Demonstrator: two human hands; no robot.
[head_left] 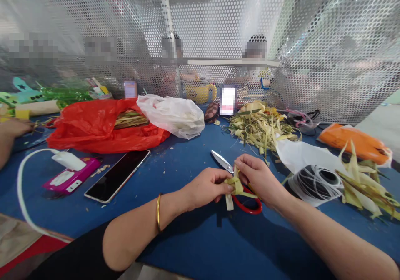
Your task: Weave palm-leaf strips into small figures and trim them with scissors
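Note:
Between my hands is a small woven piece of pale yellow-green leaf strips (236,186), with loose ends sticking out below and to the right. My left hand (204,188) pinches its left side between thumb and fingers. The fingers of my right hand (258,176) are closed on an upright strip at its top. Beneath the hands, scissors with red handles (254,210) lie on the blue table, blades pointing away to the upper left. A spool of white cord (314,184) stands right of my right hand, beside more leaf strips (359,184).
A pile of leaf scraps (262,126) lies at the back. Leftward are a red plastic bag (84,126) with dried strips, a white bag (175,115), a phone (120,176) and a purple power strip (73,176). A perforated metal screen (215,26) borders the table (184,155). Another person's hand (17,126) is at far left.

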